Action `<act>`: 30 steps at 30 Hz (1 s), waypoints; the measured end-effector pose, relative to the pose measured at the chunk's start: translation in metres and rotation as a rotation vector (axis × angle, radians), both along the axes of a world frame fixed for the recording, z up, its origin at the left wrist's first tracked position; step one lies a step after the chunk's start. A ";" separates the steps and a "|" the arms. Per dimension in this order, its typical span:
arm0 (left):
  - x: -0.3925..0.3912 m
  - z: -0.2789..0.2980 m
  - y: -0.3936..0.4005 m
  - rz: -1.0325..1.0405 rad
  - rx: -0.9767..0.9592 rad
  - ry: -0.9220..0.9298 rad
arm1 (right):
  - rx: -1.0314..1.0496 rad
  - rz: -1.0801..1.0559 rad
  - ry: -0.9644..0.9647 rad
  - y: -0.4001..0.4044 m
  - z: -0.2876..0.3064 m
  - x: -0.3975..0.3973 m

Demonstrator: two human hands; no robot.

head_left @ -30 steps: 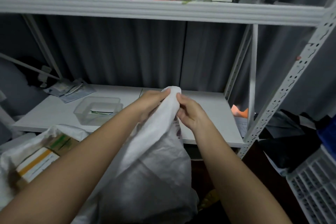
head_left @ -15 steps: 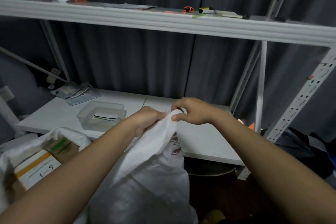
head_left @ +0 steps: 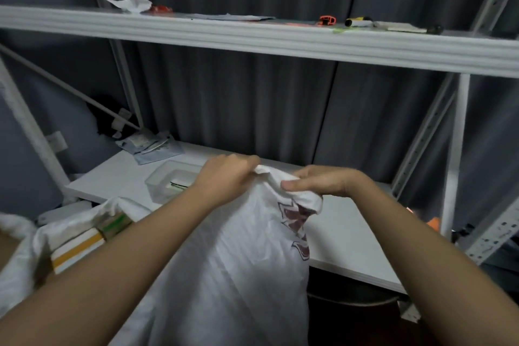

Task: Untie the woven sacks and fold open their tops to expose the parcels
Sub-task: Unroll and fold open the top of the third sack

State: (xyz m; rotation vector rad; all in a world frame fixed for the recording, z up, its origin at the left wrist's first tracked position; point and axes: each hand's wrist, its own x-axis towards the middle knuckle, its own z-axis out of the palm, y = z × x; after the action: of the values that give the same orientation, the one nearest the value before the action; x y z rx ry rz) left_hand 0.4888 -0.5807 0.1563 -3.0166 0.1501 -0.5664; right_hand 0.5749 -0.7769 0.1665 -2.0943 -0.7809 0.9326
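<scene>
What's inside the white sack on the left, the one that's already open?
In the opened sack stacked boxes show: a white one with a yellow stripe and a brown one with green marking behind it. The sack's folded cloth covers whatever lies lower down.

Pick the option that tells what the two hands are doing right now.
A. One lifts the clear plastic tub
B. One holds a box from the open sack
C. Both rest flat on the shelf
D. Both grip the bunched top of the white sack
D: the left hand and the right hand both pinch the gathered top of the white sack.
</scene>
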 end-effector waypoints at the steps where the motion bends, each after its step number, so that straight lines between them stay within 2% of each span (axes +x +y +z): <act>1: -0.003 -0.004 0.001 -0.054 -0.105 0.033 | -0.053 0.010 -0.120 0.001 0.000 -0.001; 2: -0.005 -0.005 0.004 -0.106 -0.322 0.141 | -0.057 -0.011 -0.281 0.001 -0.001 -0.003; 4: -0.010 0.000 0.011 -0.131 -0.816 0.512 | -0.012 -0.039 -0.672 -0.002 -0.011 -0.005; 5: -0.012 -0.001 0.012 -0.131 -0.887 0.624 | -0.011 0.002 -0.934 -0.004 -0.016 -0.007; 6: -0.013 -0.005 0.012 -0.134 -0.834 0.629 | -0.032 0.077 -1.174 -0.007 -0.020 -0.010; 7: -0.012 -0.010 0.011 -0.118 -0.708 0.547 | -0.035 0.146 -1.304 -0.010 -0.024 -0.011; 8: -0.010 -0.017 0.009 -0.091 -0.506 0.421 | -0.048 0.178 -1.316 -0.012 -0.025 -0.012; 9: -0.010 -0.021 0.004 -0.052 -0.274 0.306 | -0.079 0.177 -1.244 -0.011 -0.024 -0.013; 11: -0.012 -0.029 -0.007 -0.027 0.072 0.158 | -0.140 0.165 -0.949 -0.004 -0.017 -0.017; 12: -0.015 -0.031 -0.010 -0.041 0.142 0.127 | -0.135 0.143 -0.792 0.002 -0.014 -0.021; 13: -0.017 -0.031 -0.011 -0.035 0.146 0.120 | -0.137 0.131 -0.681 0.008 -0.014 -0.025; 14: -0.018 -0.032 -0.007 -0.022 0.081 0.125 | -0.173 0.163 -0.720 0.012 -0.015 -0.029; 15: -0.021 -0.032 0.000 -0.009 -0.094 0.166 | -0.239 0.202 -0.900 0.016 -0.015 -0.034; 17: -0.028 -0.031 0.013 -0.022 -0.582 0.378 | -0.383 0.290 -1.330 0.019 -0.022 -0.039; 18: -0.030 -0.034 0.016 -0.051 -0.661 0.448 | -0.372 0.310 -1.454 0.017 -0.028 -0.040; 19: -0.032 -0.040 0.016 -0.065 -0.604 0.451 | -0.318 0.306 -1.490 0.016 -0.034 -0.040; 20: -0.033 -0.046 0.016 -0.043 -0.467 0.394 | -0.274 0.290 -1.390 0.017 -0.036 -0.043; 22: -0.038 -0.057 0.012 0.018 -0.059 0.188 | -0.202 0.260 -0.985 0.020 -0.034 -0.055; 23: -0.037 -0.064 0.011 -0.019 0.110 0.069 | -0.167 0.240 -0.790 0.021 -0.034 -0.055; 24: -0.046 -0.069 0.014 -0.061 0.163 -0.021 | -0.125 0.209 -0.654 0.027 -0.031 -0.062; 25: -0.048 -0.073 0.015 -0.085 0.129 -0.043 | -0.103 0.222 -0.640 0.029 -0.033 -0.063; 26: -0.048 -0.075 0.016 -0.106 0.004 0.004 | -0.100 0.268 -0.745 0.030 -0.035 -0.066; 28: -0.053 -0.072 0.021 -0.110 -0.456 0.356 | -0.138 0.335 -1.198 0.030 -0.051 -0.063; 29: -0.056 -0.071 0.023 -0.126 -0.662 0.480 | -0.110 0.330 -1.327 0.027 -0.059 -0.061; 30: -0.059 -0.072 0.025 -0.145 -0.742 0.494 | -0.100 0.332 -1.396 0.025 -0.065 -0.064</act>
State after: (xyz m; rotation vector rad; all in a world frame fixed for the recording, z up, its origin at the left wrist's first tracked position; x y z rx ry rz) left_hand 0.4297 -0.5554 0.0842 -3.8358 0.2248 0.1981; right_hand 0.5113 -0.7517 0.1020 -2.5762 -1.7780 -0.5687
